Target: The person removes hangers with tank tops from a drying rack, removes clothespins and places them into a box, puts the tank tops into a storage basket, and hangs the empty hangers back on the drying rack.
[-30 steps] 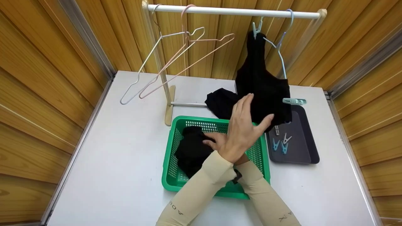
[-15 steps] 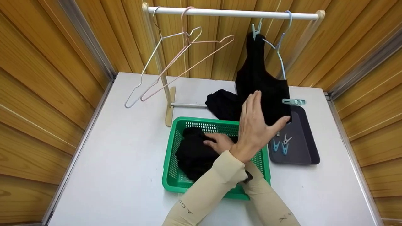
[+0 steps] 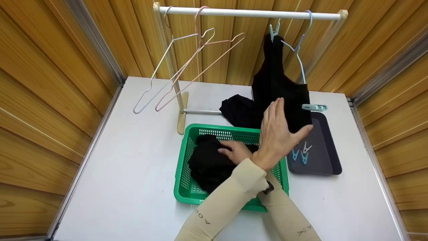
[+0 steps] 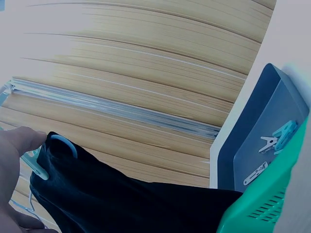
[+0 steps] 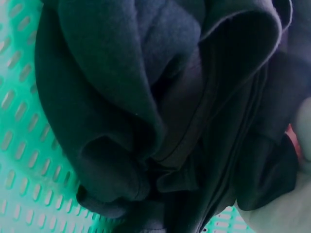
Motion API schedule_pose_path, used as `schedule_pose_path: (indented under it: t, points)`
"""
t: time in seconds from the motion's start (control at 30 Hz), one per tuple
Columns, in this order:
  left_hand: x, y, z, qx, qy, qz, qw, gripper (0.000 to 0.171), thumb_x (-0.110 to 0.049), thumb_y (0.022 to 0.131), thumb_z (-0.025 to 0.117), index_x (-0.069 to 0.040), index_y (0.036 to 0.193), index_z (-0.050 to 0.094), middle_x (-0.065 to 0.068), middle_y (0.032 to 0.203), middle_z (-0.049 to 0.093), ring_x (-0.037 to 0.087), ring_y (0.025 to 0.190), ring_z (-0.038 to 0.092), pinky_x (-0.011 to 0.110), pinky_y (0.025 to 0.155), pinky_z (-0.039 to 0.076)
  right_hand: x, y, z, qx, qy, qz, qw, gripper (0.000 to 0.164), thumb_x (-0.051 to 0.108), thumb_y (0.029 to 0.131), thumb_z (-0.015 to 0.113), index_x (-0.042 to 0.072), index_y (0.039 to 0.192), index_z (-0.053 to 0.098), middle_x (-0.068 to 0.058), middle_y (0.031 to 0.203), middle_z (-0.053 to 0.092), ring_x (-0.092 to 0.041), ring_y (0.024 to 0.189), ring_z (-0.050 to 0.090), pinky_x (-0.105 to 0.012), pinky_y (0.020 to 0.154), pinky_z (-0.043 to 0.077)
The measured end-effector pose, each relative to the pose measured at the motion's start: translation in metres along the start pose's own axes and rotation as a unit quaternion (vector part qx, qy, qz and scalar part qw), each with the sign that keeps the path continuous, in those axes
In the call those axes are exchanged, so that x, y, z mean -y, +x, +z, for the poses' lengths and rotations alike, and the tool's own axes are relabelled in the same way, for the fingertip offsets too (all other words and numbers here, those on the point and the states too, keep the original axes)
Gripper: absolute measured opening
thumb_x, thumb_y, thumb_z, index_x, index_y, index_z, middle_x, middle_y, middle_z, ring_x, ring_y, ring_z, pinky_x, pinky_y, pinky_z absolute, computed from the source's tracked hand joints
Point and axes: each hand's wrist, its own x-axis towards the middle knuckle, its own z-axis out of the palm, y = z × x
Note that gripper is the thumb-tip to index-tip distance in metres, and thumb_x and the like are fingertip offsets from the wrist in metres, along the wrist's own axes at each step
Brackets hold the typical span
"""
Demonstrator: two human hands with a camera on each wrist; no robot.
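Note:
My left hand (image 3: 276, 137) is raised above the green basket with its fingers straight, in front of a hanging black garment (image 3: 269, 80). In the left wrist view its thumb (image 4: 25, 138) appears beside a pale green clothespin (image 4: 35, 166) on that garment. A second clothespin (image 3: 275, 31) clips the garment higher up on a blue hanger (image 3: 302, 63). Under my crossed left forearm, my right hand (image 3: 238, 152) pinches another black garment (image 3: 209, 164), crumpled inside the green basket (image 3: 179, 180). The right wrist view shows folds of this garment (image 5: 112, 73) filling the middle.
A white hanger (image 3: 160, 63) and a pink hanger (image 3: 219, 58) hang on the left of the rack's white bar (image 3: 247, 12). The dark grey tray (image 3: 322, 160), right of the basket, holds several clothespins (image 3: 304, 157). Wood-panelled walls (image 3: 40, 100) enclose the white table (image 3: 127, 167).
My left hand has moved right and slightly up across the hanging garment, fingers still straight. The hangers on the left have swung a little. My right hand stays at the garment in the basket.

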Motion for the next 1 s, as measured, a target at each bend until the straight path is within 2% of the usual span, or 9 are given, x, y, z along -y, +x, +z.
schedule_pose_path:
  t: [0.3, 0.5, 0.67, 0.8, 1.0]
  points:
    - [-0.007, 0.002, 0.003, 0.001, 0.023, 0.016, 0.9996, 0.102, -0.063, 0.090, 0.079, 0.000, 0.160, 0.040, 0.014, 0.163, 0.044, 0.027, 0.151, 0.040, 0.036, 0.123, 0.031, 0.002, -0.001, 0.000, 0.006, 0.010, 0.013, 1.000, 0.047, 0.023, 0.109, 0.065, -0.001, 0.148, 0.060, -0.022, 0.148, 0.060, -0.040, 0.137, 0.055, -0.053, 0.112, 0.046]
    - [-0.009, 0.000, -0.003, -0.024, 0.027, 0.037, 0.9986, 0.089, -0.043, 0.092, 0.082, 0.003, 0.157, 0.042, 0.016, 0.158, 0.049, 0.025, 0.146, 0.046, 0.029, 0.122, 0.030, 0.001, -0.001, -0.001, 0.008, 0.012, 0.016, 1.000, 0.047, 0.023, 0.109, 0.064, -0.001, 0.149, 0.059, -0.021, 0.148, 0.060, -0.039, 0.138, 0.055, -0.053, 0.113, 0.045]
    - [-0.009, -0.002, -0.009, -0.043, 0.020, 0.053, 0.9975, 0.076, -0.024, 0.093, 0.078, 0.006, 0.154, 0.045, 0.017, 0.153, 0.053, 0.024, 0.141, 0.050, 0.024, 0.119, 0.033, 0.000, -0.001, -0.002, 0.008, 0.018, 0.013, 1.000, 0.047, 0.023, 0.109, 0.063, -0.002, 0.149, 0.058, -0.022, 0.148, 0.059, -0.040, 0.138, 0.055, -0.054, 0.113, 0.045]
    - [-0.007, -0.004, -0.012, -0.044, 0.014, 0.046, 0.9979, 0.068, -0.013, 0.092, 0.071, 0.006, 0.153, 0.048, 0.016, 0.152, 0.055, 0.023, 0.138, 0.054, 0.022, 0.116, 0.037, -0.001, -0.001, -0.001, 0.001, 0.015, 0.007, 1.000, 0.046, 0.022, 0.109, 0.064, -0.002, 0.148, 0.059, -0.023, 0.147, 0.060, -0.041, 0.137, 0.055, -0.054, 0.112, 0.045]
    - [-0.004, -0.006, -0.015, -0.037, 0.008, 0.016, 0.9992, 0.060, -0.008, 0.097, 0.061, 0.006, 0.154, 0.047, 0.017, 0.154, 0.055, 0.023, 0.136, 0.058, 0.024, 0.108, 0.047, -0.002, -0.001, 0.000, -0.014, 0.011, 0.004, 1.000, 0.045, 0.021, 0.108, 0.066, -0.002, 0.146, 0.062, -0.023, 0.144, 0.062, -0.041, 0.134, 0.058, -0.055, 0.111, 0.046]
